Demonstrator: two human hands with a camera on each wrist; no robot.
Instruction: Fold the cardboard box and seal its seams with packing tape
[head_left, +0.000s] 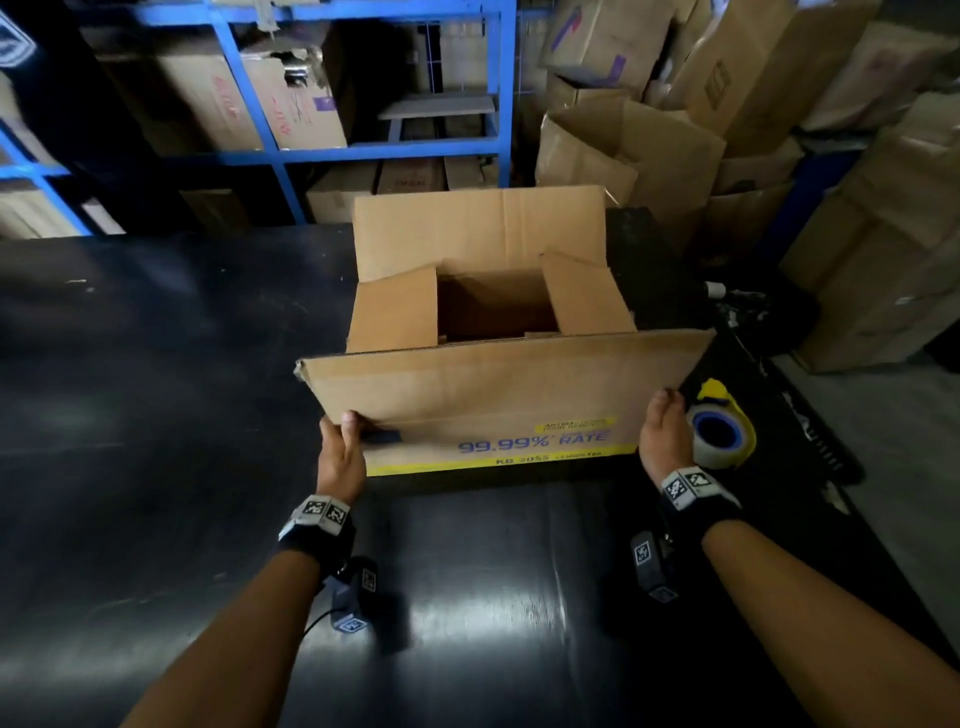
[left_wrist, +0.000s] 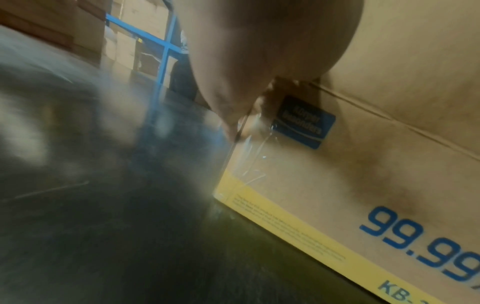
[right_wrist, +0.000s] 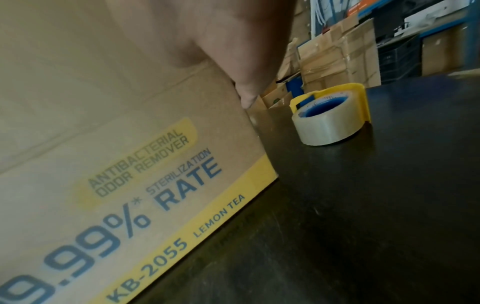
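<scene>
A brown cardboard box (head_left: 493, 405) with blue "99.99% RATE" print and a yellow bottom band stands on the black table (head_left: 156, 415), its top open. The far flap (head_left: 478, 228) stands up, the two side flaps (head_left: 395, 312) lean inward, and the near flap hangs out toward me. My left hand (head_left: 340, 447) grips the box's near left corner (left_wrist: 233, 156), thumb on the front face. My right hand (head_left: 667, 436) holds the near right corner (right_wrist: 249, 127) the same way. A clear packing tape roll (head_left: 719, 434) in a yellow dispenser lies just right of my right hand (right_wrist: 221, 41).
Blue metal shelving (head_left: 363, 145) with cartons stands behind the table. Stacked and open cardboard boxes (head_left: 649, 150) fill the back right. The table's right edge runs close past the tape roll (right_wrist: 330, 121), with bare tabletop on my left and in front of me.
</scene>
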